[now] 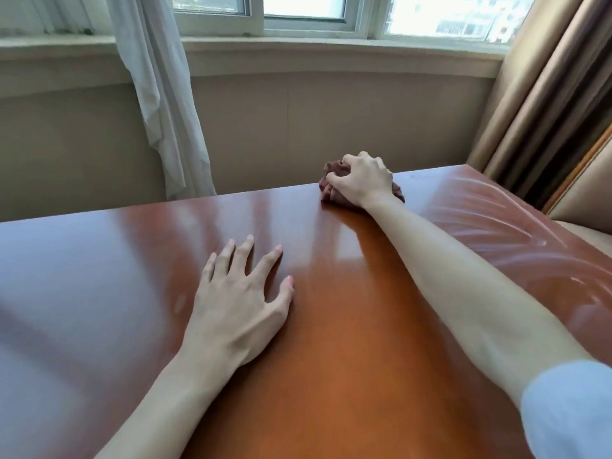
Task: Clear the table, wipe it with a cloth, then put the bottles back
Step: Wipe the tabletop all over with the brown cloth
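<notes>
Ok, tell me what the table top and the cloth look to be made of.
Table top: probably wood or veneer under glossy lacquer; it is reddish-brown and mirrors the window light, with wet-looking streaks at the right.
Cloth: soft woven fabric, matte brownish-red; it bunches into folds under the right hand. The fibre cannot be told.

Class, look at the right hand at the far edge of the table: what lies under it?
A bunched reddish-brown cloth lies under the right hand, whose fingers grip it against the table. The hand covers the cloth's middle, and the cloth covers the tabletop beneath.
</notes>
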Demonstrator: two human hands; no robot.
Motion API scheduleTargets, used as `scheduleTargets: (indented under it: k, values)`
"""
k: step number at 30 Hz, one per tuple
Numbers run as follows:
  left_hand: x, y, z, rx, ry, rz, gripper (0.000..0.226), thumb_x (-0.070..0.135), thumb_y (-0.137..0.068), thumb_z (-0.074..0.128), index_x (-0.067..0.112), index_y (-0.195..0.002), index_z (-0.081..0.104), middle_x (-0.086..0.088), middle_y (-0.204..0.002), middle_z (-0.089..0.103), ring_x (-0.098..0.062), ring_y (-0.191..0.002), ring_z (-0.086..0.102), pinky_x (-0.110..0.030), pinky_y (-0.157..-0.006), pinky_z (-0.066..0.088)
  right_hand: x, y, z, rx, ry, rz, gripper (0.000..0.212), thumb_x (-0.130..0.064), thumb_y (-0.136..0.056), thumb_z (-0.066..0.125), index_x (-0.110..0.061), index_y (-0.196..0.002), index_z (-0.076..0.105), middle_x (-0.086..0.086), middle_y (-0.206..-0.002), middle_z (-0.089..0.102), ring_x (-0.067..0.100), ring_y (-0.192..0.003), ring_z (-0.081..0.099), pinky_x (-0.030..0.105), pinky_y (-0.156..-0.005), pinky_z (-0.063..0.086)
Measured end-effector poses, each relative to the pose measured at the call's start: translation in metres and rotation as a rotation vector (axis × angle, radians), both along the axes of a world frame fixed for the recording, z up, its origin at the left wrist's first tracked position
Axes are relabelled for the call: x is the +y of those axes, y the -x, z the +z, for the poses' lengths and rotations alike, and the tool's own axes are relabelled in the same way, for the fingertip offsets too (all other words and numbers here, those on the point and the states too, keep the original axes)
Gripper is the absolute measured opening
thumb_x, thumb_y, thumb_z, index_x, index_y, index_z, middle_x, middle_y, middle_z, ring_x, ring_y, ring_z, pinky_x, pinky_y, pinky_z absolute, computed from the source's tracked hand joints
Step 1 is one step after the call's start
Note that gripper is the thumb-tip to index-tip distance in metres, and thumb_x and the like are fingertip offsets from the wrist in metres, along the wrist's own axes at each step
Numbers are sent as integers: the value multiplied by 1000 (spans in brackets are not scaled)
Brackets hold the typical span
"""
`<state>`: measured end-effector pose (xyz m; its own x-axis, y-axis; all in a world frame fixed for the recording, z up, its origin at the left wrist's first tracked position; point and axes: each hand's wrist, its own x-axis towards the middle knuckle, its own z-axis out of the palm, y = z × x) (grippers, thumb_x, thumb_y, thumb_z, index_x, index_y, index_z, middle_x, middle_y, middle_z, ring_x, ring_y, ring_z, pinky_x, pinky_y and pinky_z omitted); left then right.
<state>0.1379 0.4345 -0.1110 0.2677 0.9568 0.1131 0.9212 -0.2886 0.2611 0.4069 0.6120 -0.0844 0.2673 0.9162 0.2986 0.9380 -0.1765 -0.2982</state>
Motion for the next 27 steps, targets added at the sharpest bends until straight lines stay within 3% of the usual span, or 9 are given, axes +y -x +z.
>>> scheduleTargets:
  k: [6, 10, 15, 18, 22, 27]
  values:
    - [1, 0, 2, -22, 34, 6, 65, 68, -94, 21, 49, -156, 20, 5, -169, 9, -17, -156, -1, -39, -126, -1, -24, 8, -10, -27, -45, -18, 40, -56, -88, 57, -26, -110, 69, 3, -111, 59, 37, -110, 53, 42, -85, 41]
    - [0, -1, 5, -18, 49, -6, 61, 63, -98, 29, 47, -156, 24, 0, -169, 12, -21, -156, 3, -42, -126, 1, -126, 34, -10, -16, -43, 61, 42, -59, -85, 56, -31, -113, 68, 0, -109, 61, 36, -107, 56, 43, -86, 45]
    - [-2, 0, 7, 11, 62, -24, 62, 62, -99, 29, 42, -157, 27, -5, -169, 15, -27, -155, 9, -46, -126, 4, -276, 79, -7, -24, -42, 147, 38, -63, -82, 53, -32, -98, 67, -9, -99, 59, 26, -95, 56, 38, -80, 47]
    - [-5, 2, 8, 23, 81, -30, 63, 62, -99, 28, 41, -158, 26, -7, -169, 14, -29, -155, 8, -47, -126, 3, -340, 94, -8, -2, -71, 201, 39, -65, -77, 53, -35, -96, 69, -12, -98, 60, 20, -95, 56, 36, -86, 49]
    - [-6, 2, 9, 14, 79, -36, 63, 61, -100, 27, 40, -158, 26, -7, -169, 14, -29, -155, 7, -47, -126, 2, -340, 94, -4, 41, -46, 209, 45, -70, -72, 50, -37, -96, 71, -13, -98, 60, 17, -96, 55, 35, -87, 49]
    - [-7, 3, 5, 1, 40, -36, 62, 61, -100, 27, 41, -158, 25, -6, -169, 14, -27, -156, 7, -45, -126, 3, -246, 76, -9, 13, -82, 118, 46, -68, -74, 53, -33, -98, 71, -6, -98, 60, 26, -97, 57, 38, -81, 49]
